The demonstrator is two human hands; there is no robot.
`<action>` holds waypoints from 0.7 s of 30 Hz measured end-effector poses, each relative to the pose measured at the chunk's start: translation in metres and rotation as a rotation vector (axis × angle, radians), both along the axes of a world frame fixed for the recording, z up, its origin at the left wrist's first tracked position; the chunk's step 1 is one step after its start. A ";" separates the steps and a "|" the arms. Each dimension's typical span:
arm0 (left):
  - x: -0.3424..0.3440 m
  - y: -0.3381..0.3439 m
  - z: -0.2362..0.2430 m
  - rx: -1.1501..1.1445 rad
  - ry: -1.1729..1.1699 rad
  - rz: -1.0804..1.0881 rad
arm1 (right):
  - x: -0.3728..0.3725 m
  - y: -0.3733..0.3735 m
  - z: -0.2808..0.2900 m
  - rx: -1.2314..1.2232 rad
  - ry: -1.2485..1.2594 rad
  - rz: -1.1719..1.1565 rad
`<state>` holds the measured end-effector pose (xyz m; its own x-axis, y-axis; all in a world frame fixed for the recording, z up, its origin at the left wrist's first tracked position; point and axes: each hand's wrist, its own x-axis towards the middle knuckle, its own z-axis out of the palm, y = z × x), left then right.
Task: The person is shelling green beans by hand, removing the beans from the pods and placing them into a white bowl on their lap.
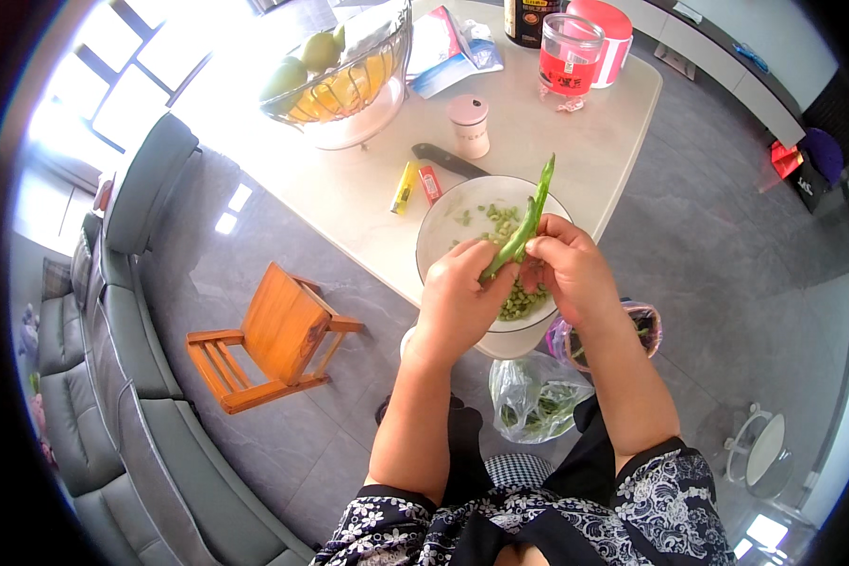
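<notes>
Both of my hands hold one long green bean pod (528,219) above a white bowl (441,224). My left hand (457,297) pinches the pod's lower end and my right hand (568,267) grips it just above. The pod's tip points up and away over the bowl. Several shelled green beans (521,302) lie inside the bowl, partly hidden under my hands. The bowl sits on the near corner of a pale table (349,203).
On the table: a wire fruit basket (344,75), a pink shaker (469,124), a black-handled knife (448,160), a yellow lighter (404,187), a red lighter (430,184), red jars (571,55). On the floor: a small wooden chair (269,340), a plastic bag of pods (538,396), a grey sofa (113,377).
</notes>
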<state>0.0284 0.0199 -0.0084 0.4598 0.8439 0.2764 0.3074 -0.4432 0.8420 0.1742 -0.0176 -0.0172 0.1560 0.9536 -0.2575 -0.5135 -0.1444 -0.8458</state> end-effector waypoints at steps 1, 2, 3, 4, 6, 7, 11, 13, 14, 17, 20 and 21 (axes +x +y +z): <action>0.000 0.000 0.000 0.039 0.002 -0.013 | -0.001 0.000 0.001 -0.001 0.000 -0.001; 0.001 0.000 0.000 0.038 0.002 -0.014 | -0.002 0.000 0.003 0.003 -0.009 0.008; 0.001 0.000 0.000 0.085 0.009 -0.011 | -0.003 0.000 0.005 0.007 -0.017 0.019; 0.001 0.000 0.000 0.132 0.016 -0.007 | -0.004 0.000 0.005 0.006 -0.016 0.019; -0.001 0.001 -0.002 0.144 0.026 -0.014 | -0.006 0.000 0.006 -0.007 -0.079 0.042; -0.002 0.002 -0.003 0.157 0.034 -0.022 | -0.007 0.000 0.007 -0.007 -0.079 0.042; -0.003 0.003 -0.003 0.101 0.013 0.009 | -0.006 -0.001 0.008 -0.013 -0.179 0.022; -0.004 0.003 0.003 0.029 0.075 0.055 | -0.005 -0.002 0.009 0.015 -0.257 -0.002; -0.004 0.003 0.003 0.029 0.076 0.055 | -0.004 -0.002 0.009 0.029 -0.291 0.003; -0.005 0.003 0.002 0.017 0.055 0.076 | -0.005 -0.001 0.005 0.042 -0.337 0.001; -0.004 0.004 -0.001 0.032 0.046 0.054 | -0.002 -0.001 0.007 0.032 -0.357 -0.016; -0.005 0.005 -0.002 0.044 0.066 0.051 | -0.002 -0.001 0.008 0.021 -0.359 -0.023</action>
